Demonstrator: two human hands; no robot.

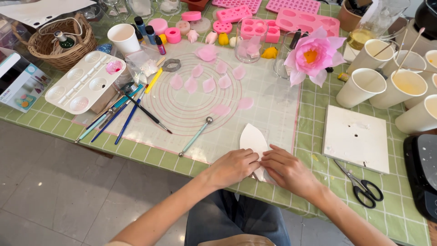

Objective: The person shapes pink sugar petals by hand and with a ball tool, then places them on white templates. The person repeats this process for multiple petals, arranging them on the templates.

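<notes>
Both hands, left hand (234, 166) and right hand (287, 169), press white petal sheet (253, 139)

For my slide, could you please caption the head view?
Both hands press a white petal-shaped piece on a craft table, pink flower behind.

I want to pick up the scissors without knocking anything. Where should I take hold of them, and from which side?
Take the scissors by the black loop handles, coming from the near table edge on the right. They lie flat, blades pointing up-left toward the white square board, handles toward the person, with bare green cloth around them. The right hand is probably closest.
</notes>
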